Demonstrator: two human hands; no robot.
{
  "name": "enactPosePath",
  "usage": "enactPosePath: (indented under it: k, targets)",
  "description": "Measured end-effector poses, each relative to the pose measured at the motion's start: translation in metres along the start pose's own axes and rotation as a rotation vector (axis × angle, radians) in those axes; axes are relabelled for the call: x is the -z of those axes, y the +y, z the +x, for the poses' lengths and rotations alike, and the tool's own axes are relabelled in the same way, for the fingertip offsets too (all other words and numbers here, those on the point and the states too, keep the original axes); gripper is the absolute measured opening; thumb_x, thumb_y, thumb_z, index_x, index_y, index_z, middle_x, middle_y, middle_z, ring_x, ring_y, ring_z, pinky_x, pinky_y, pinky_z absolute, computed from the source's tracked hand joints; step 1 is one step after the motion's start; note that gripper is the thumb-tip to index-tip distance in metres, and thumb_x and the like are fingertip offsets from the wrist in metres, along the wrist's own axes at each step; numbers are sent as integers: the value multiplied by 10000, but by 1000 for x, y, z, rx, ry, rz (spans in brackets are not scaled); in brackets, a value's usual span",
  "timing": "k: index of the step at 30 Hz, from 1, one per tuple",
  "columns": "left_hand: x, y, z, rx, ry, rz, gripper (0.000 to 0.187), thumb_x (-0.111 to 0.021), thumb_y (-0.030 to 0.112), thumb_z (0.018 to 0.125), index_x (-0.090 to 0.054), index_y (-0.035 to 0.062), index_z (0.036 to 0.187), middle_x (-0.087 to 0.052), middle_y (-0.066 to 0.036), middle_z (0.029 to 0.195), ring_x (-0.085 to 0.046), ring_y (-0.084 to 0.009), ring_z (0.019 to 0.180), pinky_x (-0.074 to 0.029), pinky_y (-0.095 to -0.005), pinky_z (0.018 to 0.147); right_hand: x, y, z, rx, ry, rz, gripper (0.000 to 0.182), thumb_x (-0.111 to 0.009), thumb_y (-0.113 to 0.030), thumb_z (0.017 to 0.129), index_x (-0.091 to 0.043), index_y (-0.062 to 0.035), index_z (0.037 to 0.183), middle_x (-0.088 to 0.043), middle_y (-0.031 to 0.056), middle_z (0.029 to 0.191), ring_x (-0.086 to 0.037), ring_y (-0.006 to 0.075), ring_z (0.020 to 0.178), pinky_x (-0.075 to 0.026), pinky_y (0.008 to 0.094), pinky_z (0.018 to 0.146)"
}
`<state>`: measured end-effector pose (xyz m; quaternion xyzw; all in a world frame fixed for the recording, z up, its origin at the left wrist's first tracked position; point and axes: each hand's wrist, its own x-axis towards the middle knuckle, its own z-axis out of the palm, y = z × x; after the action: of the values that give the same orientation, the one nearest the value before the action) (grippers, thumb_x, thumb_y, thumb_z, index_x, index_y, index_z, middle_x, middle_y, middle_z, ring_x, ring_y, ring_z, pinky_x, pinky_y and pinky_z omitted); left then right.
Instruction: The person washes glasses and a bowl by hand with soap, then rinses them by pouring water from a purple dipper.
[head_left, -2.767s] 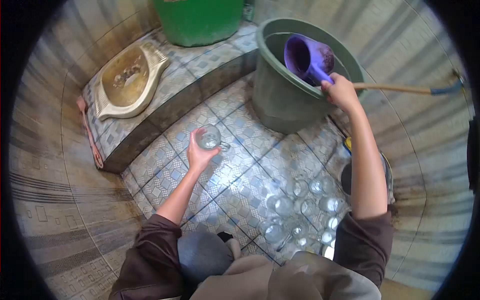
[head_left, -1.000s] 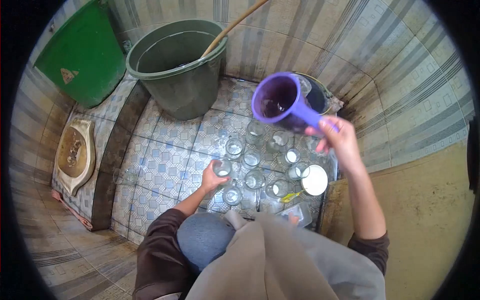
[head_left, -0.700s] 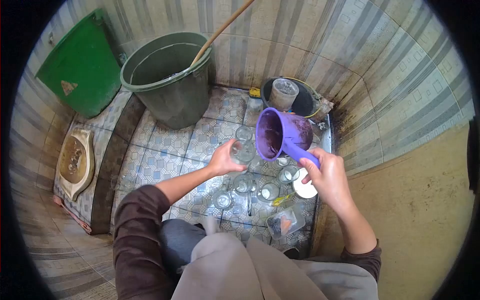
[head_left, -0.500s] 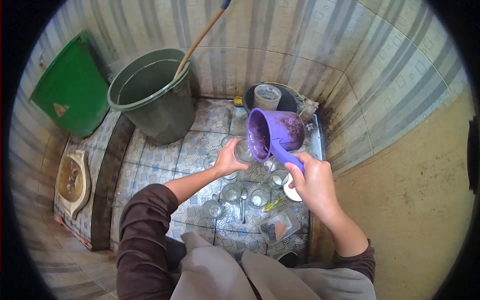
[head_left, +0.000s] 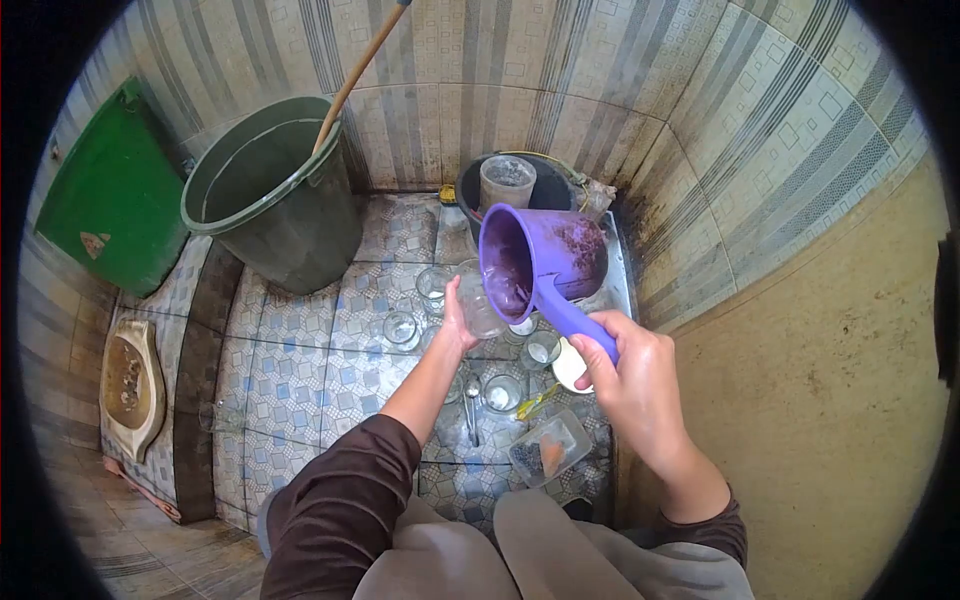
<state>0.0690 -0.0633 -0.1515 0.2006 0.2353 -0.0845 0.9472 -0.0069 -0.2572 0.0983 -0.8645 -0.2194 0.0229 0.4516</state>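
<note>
Tiled washing corner, seen from above. Largest item: a dark green bucket (head_left: 262, 195) standing at the back left against the striped wall, with a wooden handle (head_left: 352, 75) leaning out of it. To its left, a bright green bin (head_left: 110, 195) sitting on the raised step, and further down the step a pale squat pan (head_left: 130, 385). At the back right corner, a black basin (head_left: 545, 185) carrying a cloudy plastic cup (head_left: 508, 180). In the middle of the scene, a purple dipper (head_left: 540, 255) is being tipped on its side, mouth facing left; the right hand (head_left: 635, 385) is wrapping tightly around its handle, fingers closed. The left hand (head_left: 458, 320) is gripping a clear glass (head_left: 482, 305), holding it raised above the floor with its rim just beside the dipper's mouth; whether the two are touching cannot be told. On the patterned floor tiles (head_left: 310, 370) below, a cluster of empty glasses (head_left: 402, 328) is standing near and under the hands. Beside them, a small white dish (head_left: 572, 368), a clear plastic box (head_left: 548, 447) holding something orange and grey, a yellow-handled item (head_left: 540, 402) and a metal spoon (head_left: 471, 405) are lying. Brown sleeves and grey-clad knees are filling the bottom edge.
</note>
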Motion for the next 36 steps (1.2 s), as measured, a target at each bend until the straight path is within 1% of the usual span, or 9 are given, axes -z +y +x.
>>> enactPosePath:
  k: [12,15,18,20,21,27,31,34,36]
  targets:
    - [-2,5,-11,158,-120,-172,711,-382,569,743,-369,-15,1149,-448,-164,1129,-445,-307,1020,-344,-411,891,-9,8,-3,-38,-15,-55,130,-544,-103,750,-544,21,791,-544,151,547,-570,232,472,-428,324,464]
    - [-10,1,-22,196,-193,37,651,-390,537,762,-401,10,1145,-478,-135,1115,-463,-258,1023,-341,-408,897,-10,10,-2,-9,21,-102,125,-547,-102,745,-543,15,790,-543,167,567,-564,279,502,-424,346,477]
    - [14,-14,2,-164,-126,585,654,-576,444,699,-398,-19,1127,-478,-132,1108,-456,-235,1037,-335,-370,905,-12,13,0,99,76,-239,122,-551,-102,737,-539,8,790,-547,181,604,-551,327,548,-419,375,495]
    - [22,-19,12,-596,-125,1146,717,-738,292,545,-406,9,1115,-431,-151,1161,-429,-240,1064,-342,-349,894,-14,12,-1,99,73,-270,117,-554,-97,729,-534,0,790,-546,185,627,-539,351,582,-414,395,511]
    - [14,-20,5,-680,-80,1173,757,-772,252,453,-430,10,1083,-476,-140,1102,-465,-232,1013,-361,-323,864,-14,12,-1,97,74,-270,117,-554,-97,729,-534,0,790,-546,185,627,-539,351,582,-414,395,511]
    - [-6,-17,-15,-963,132,1408,755,-765,279,414,-452,13,1047,-550,-128,944,-519,-244,906,-388,-329,810,-14,11,-3,169,92,-369,117,-556,-87,720,-533,-9,803,-540,169,617,-537,338,567,-413,392,510]
    - [-13,-5,-29,-880,106,1431,768,-756,331,428,-448,17,1058,-545,-136,979,-505,-247,943,-375,-340,822,-9,8,2,229,178,-354,147,-571,-97,715,-539,-13,831,-554,168,653,-545,333,586,-425,371,515]
    - [-4,3,-27,-541,145,1551,724,-706,423,504,-453,29,1056,-520,-148,1047,-481,-243,991,-373,-334,828,-2,10,16,243,266,-299,169,-583,-110,714,-536,-3,836,-572,153,657,-577,278,576,-437,323,510]
    - [25,0,0,-188,68,1205,622,-598,481,632,-488,36,1052,-521,-134,1025,-472,-250,993,-396,-370,790,4,8,31,60,196,86,143,-558,-102,727,-524,3,819,-584,112,648,-583,177,564,-431,282,512]
